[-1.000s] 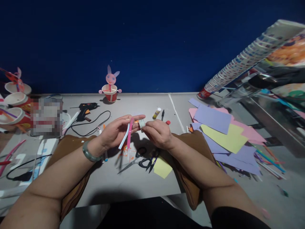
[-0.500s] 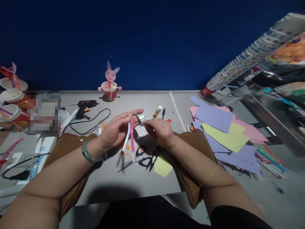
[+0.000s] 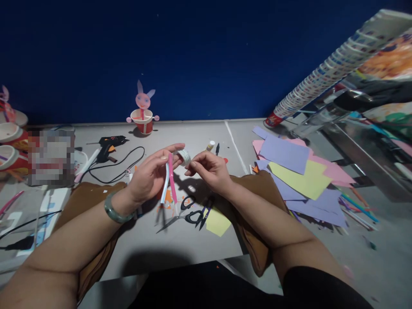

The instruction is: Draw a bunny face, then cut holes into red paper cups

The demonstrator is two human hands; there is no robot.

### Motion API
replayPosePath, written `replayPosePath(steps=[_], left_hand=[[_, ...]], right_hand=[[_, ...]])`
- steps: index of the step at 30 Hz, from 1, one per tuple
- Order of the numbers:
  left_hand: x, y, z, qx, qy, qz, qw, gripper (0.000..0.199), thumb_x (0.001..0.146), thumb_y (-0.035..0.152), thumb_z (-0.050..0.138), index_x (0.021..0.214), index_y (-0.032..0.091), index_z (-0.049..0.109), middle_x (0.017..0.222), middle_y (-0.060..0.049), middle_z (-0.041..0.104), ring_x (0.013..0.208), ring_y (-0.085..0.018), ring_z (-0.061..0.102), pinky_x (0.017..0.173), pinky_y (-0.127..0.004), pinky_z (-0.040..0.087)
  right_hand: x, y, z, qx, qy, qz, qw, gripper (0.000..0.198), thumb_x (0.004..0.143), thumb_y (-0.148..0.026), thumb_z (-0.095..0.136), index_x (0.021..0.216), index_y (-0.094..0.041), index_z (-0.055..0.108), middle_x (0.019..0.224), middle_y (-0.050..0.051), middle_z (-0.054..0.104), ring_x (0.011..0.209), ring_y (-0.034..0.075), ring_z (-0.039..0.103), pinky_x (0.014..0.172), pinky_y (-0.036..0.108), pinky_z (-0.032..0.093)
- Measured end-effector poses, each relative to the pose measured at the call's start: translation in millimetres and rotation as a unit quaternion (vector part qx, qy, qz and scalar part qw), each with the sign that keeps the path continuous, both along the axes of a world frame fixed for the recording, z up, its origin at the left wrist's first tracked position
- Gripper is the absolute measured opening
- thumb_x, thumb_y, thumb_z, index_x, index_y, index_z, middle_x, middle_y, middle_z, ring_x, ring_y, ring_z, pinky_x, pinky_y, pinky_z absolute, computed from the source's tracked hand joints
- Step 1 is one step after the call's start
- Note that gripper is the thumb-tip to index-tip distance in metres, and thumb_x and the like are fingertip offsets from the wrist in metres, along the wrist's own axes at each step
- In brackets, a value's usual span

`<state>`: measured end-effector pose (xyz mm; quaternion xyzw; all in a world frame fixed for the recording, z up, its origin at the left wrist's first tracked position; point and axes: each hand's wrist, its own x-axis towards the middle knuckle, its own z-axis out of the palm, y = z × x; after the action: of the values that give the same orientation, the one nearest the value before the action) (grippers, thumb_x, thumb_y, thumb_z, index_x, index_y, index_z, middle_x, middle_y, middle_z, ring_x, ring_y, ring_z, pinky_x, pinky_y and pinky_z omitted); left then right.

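Note:
My left hand [image 3: 150, 174] is closed on a pink straw [image 3: 172, 180] and a white-and-blue striped straw [image 3: 165, 185], both hanging down from thumb and fingers. The same hand's fingers also carry a small roll of clear tape [image 3: 184, 157]. Close to the roll's right side, my right hand [image 3: 214, 171] has thumb and forefinger pinched together; whatever is between them is too small to make out. Below the hands lie black-handled scissors [image 3: 193, 217], dark thread snips [image 3: 204, 219] and a yellow paper piece [image 3: 219, 223].
A glue gun [image 3: 108, 148] with its cord lies left; a rabbit-faced cup [image 3: 143, 124] stands behind. A glue stick [image 3: 210, 145] and black pen [image 3: 218, 149] lie beyond my right hand. Coloured paper [image 3: 285, 154] and a leaning cup stack [image 3: 325, 73] are right, brown cushions [image 3: 93, 201] under my forearms.
My right fingers have drawn slightly away from the tape roll, which is turned more toward me. The view has shifted a little. My left hand still holds the straws and roll.

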<state>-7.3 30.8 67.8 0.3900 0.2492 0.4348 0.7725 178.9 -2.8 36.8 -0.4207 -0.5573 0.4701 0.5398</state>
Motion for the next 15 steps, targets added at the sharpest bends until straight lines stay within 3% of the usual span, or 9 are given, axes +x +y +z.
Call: replayPosePath(steps=[6, 15], left_hand=[[0.6, -8.2, -6.2, 0.094, 0.033, -0.006, 0.995, 0.021, 0.086, 0.022, 0.061, 0.067, 0.015, 0.061, 0.142, -0.006, 0.054, 0.116, -0.023, 0.06, 0.114, -0.042, 0.04], [-1.1, -13.4, -7.6, 0.146, 0.039, -0.01, 0.989, 0.021, 0.087, 0.029, 0.063, 0.071, 0.016, 0.065, 0.142, -0.009, 0.052, 0.128, -0.028, 0.053, 0.12, -0.044, 0.033]], right_hand=[[-0.7, 5.6, 0.0, -0.05, 0.072, 0.003, 0.996, 0.032, 0.078, -0.043, 0.079, 0.079, -0.018, 0.058, 0.071, 0.0, 0.071, 0.059, 0.011, 0.07, 0.058, 0.023, 0.057], [2.6, 10.3, -0.6, -0.116, 0.136, 0.019, 0.984, 0.036, 0.071, -0.041, 0.084, 0.073, -0.017, 0.057, 0.068, -0.001, 0.071, 0.054, 0.008, 0.064, 0.053, 0.02, 0.051]])
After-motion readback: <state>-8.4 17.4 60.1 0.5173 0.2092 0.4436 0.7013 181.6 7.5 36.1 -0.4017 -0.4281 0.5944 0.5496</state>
